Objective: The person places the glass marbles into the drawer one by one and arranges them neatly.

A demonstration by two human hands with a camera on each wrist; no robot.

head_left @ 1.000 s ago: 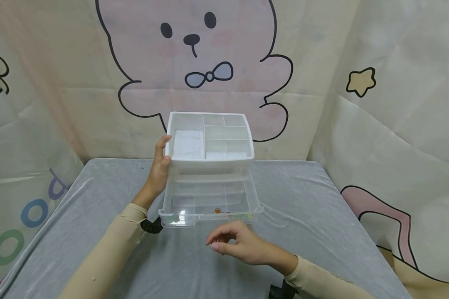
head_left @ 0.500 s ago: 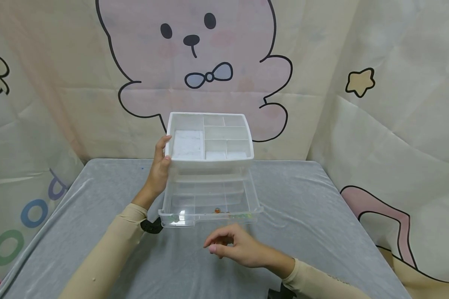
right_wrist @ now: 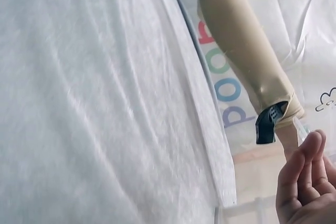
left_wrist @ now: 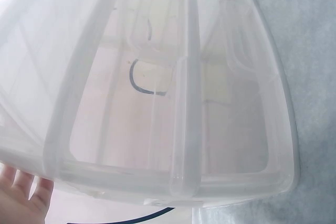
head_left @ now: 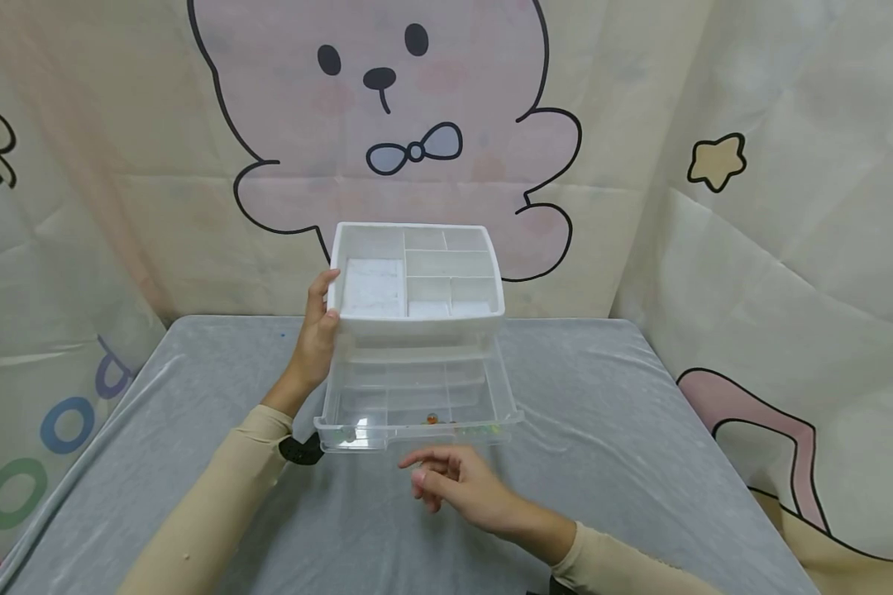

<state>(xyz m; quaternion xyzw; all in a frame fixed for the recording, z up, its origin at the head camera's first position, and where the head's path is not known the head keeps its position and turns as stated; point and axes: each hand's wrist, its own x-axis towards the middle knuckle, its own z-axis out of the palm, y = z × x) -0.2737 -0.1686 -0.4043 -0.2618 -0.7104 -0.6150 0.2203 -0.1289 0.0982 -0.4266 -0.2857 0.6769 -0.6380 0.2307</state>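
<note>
A white plastic drawer organizer [head_left: 417, 330] stands on the cloth, its divided top tray [head_left: 375, 287] facing me. Its clear lower drawer [head_left: 417, 405] is pulled out toward me. Inside near the drawer's front lie a small orange bead [head_left: 432, 419] and some blurred greenish bits [head_left: 484, 430]. My left hand [head_left: 318, 339] grips the upper left side of the organizer; the left wrist view shows its fingertips at the frosted wall. Just in front of the drawer, my right hand [head_left: 472, 489] hovers with index finger extended and the others loosely bent. I see nothing in it.
Grey cloth [head_left: 610, 446] covers the table around the organizer. Printed fabric walls [head_left: 774, 248] close in the back and both sides. A black wrist strap [head_left: 302, 449] sits at my left cuff, close to the drawer's left corner.
My right hand has drifted slightly left and down, and its index finger has straightened away from the thumb. My left hand, the organizer and the drawer stay put.
</note>
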